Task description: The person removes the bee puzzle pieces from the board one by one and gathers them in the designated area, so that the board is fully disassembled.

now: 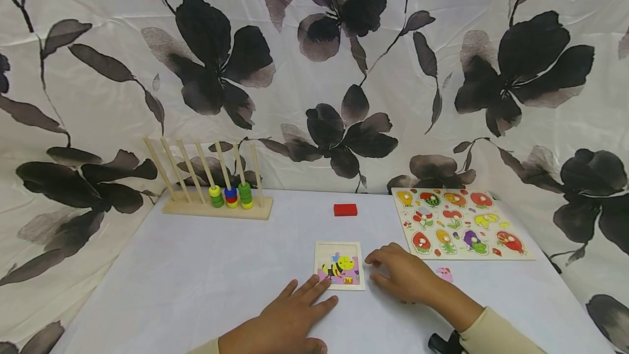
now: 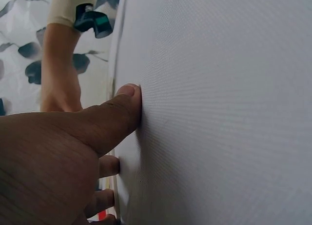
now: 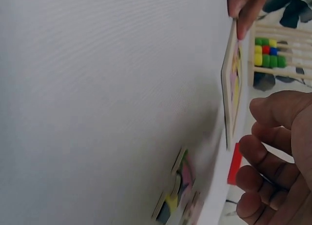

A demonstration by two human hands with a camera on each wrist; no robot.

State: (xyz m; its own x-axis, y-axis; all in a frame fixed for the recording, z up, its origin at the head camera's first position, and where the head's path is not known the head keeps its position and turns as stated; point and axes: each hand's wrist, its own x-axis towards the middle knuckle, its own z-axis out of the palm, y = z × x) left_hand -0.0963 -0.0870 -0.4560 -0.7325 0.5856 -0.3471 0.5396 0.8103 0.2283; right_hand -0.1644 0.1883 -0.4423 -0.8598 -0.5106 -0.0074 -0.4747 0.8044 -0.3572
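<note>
A small square wooden puzzle board [image 1: 362, 275] lies on the table, with bee picture pieces [image 1: 346, 264] in its lower part and bare wood above. My left hand [image 1: 287, 318] lies with spread fingers, its fingertips on the board's lower left corner. To the right of the board hovers my right hand [image 1: 410, 276], fingers loosely bent; the right wrist view shows nothing between them. Loose puzzle pieces [image 3: 180, 188] lie on the cloth below that hand. One pink piece [image 1: 444, 274] shows beyond the right wrist; another is mostly hidden under the hand.
A wooden peg stand [image 1: 216, 209] with coloured rings on some rods is at the back left. Behind the board sits a red block [image 1: 345, 210]. At the right is a fruit puzzle board [image 1: 464, 223]. A floral cloth [image 1: 295, 86] hangs behind the white table [image 1: 196, 266].
</note>
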